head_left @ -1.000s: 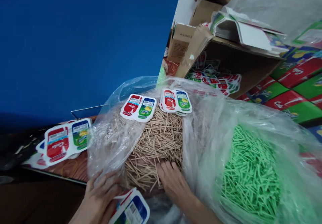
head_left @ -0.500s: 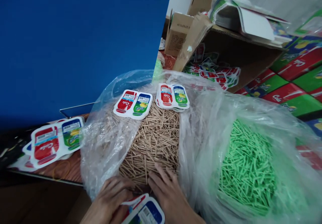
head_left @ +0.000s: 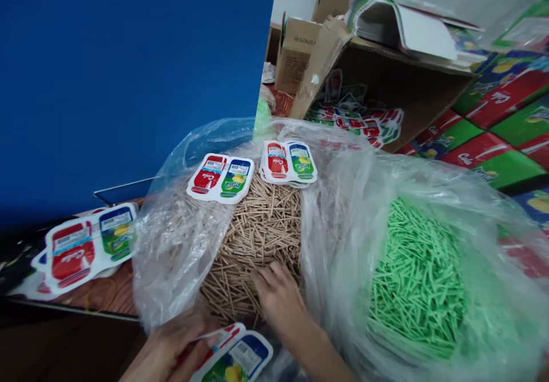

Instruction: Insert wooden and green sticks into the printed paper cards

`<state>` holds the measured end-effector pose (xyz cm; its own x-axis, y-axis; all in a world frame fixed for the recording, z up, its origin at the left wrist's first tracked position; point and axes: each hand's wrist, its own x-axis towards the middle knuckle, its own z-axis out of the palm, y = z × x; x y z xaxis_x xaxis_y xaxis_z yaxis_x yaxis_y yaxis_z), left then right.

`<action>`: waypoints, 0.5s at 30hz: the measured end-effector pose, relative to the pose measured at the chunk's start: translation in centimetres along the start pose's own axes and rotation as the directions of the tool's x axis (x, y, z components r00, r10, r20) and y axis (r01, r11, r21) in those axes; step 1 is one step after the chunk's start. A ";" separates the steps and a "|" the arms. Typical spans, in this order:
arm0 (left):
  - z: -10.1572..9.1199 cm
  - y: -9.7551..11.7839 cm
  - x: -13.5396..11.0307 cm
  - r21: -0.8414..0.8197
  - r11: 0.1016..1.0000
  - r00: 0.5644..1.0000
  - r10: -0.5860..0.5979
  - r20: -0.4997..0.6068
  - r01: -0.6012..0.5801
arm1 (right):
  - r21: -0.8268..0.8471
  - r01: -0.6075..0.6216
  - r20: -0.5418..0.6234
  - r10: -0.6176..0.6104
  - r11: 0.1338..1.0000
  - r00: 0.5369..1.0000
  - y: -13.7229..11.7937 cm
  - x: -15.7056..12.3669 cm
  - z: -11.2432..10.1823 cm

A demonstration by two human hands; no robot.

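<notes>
A clear plastic bag (head_left: 171, 245) holds a heap of tan wooden sticks (head_left: 261, 227). My right hand (head_left: 278, 299) rests on the near side of that heap, fingers curled down into the sticks. My left hand (head_left: 171, 350), low at the frame's bottom edge, pinches a printed card (head_left: 235, 359) with red and green drink pictures. Two more such cards (head_left: 221, 178) lie on top of the stick heap, one single and one small stack (head_left: 289, 163).
A second clear bag of green sticks (head_left: 416, 279) sits to the right. More printed cards (head_left: 86, 245) lie on the wooden surface at left. Cardboard boxes (head_left: 377, 79) with cards and red-green cartons (head_left: 493, 130) stand behind. A blue wall (head_left: 128, 56) fills the left.
My right hand has moved further up onto the tan sticks and curled its fingers. My left hand with the card has dropped lower. The view has shifted slightly right.
</notes>
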<state>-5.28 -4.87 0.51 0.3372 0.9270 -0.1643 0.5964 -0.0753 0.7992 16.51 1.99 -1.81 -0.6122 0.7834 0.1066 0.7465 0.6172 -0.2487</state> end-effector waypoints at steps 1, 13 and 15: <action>0.0 0.2 0.1 0.003 1.000 1.000 0.012 -0.004 -0.012 | -0.067 -0.001 0.041 0.004 0.998 0.999 -0.4 0.3 0.3; 0.0 1.1 0.1 -0.039 0.998 0.998 -0.056 0.032 0.057 | -0.063 -0.127 0.083 0.132 0.990 0.988 0.3 1.1 0.4; -0.2 1.4 0.2 -0.047 0.995 0.997 -0.082 0.009 0.082 | 0.029 -0.165 0.071 0.162 0.986 0.984 0.6 1.3 -0.6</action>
<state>-4.56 -4.67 1.68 0.2937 0.9267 -0.2343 0.5871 0.0186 0.8093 16.34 3.39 -1.20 -0.5000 0.8660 -0.0038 0.8291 0.4774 -0.2911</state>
